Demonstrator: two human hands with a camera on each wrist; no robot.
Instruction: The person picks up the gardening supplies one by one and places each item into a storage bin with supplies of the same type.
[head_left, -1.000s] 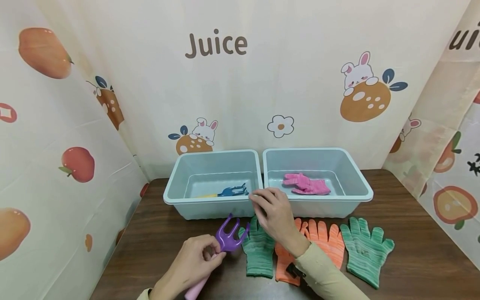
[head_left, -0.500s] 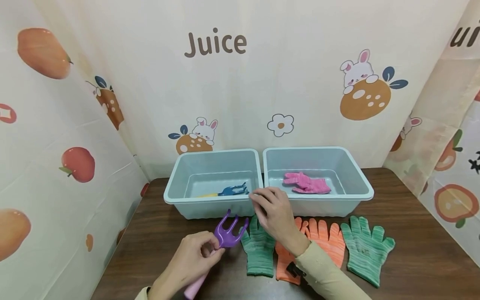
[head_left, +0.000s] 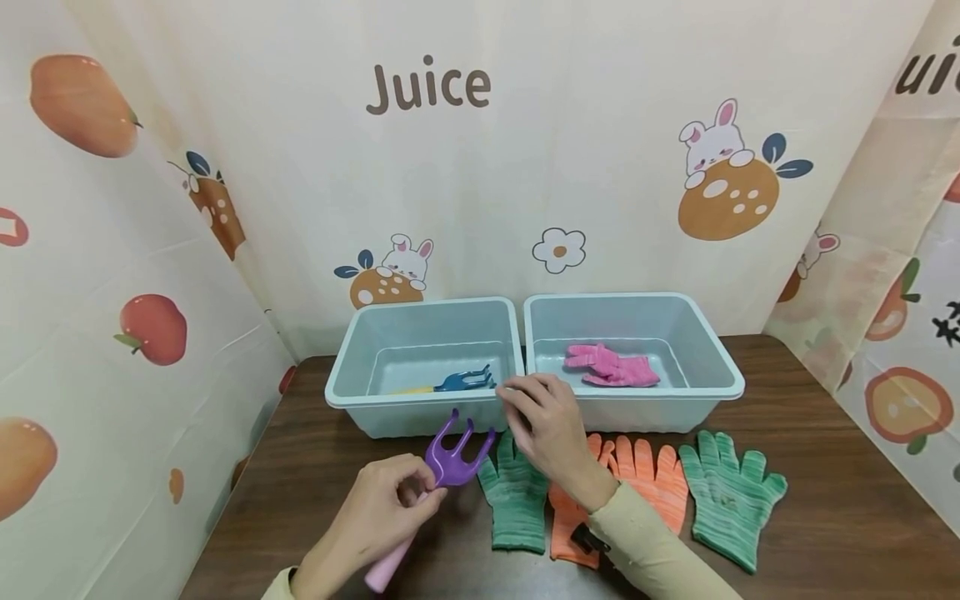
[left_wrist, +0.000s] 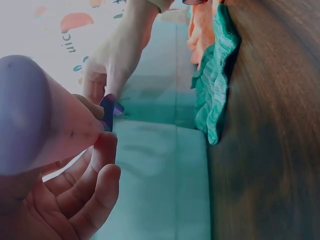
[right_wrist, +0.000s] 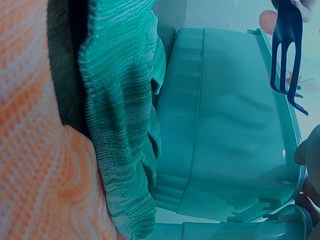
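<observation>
The left hand's (head_left: pixel 390 508) fingers are pinching the purple fork (head_left: pixel 453 468) just behind its head, with the thumb pressing from the near side. The fork is probably weighing little and feeling stiff, its smooth handle perhaps slippery, so the neck is offering a sound hold. Its tines are reaching ahead of these fingers toward the left tub's (head_left: pixel 420 401) near wall; its handle is running back past the palm, above the counter (head_left: pixel 270 475). The right hand (head_left: pixel 547 429) is bending its fingers by that tub's near right corner; whether they are gripping the rim, I cannot tell. Below it, a green glove (head_left: pixel 519 508) is lying flat.
</observation>
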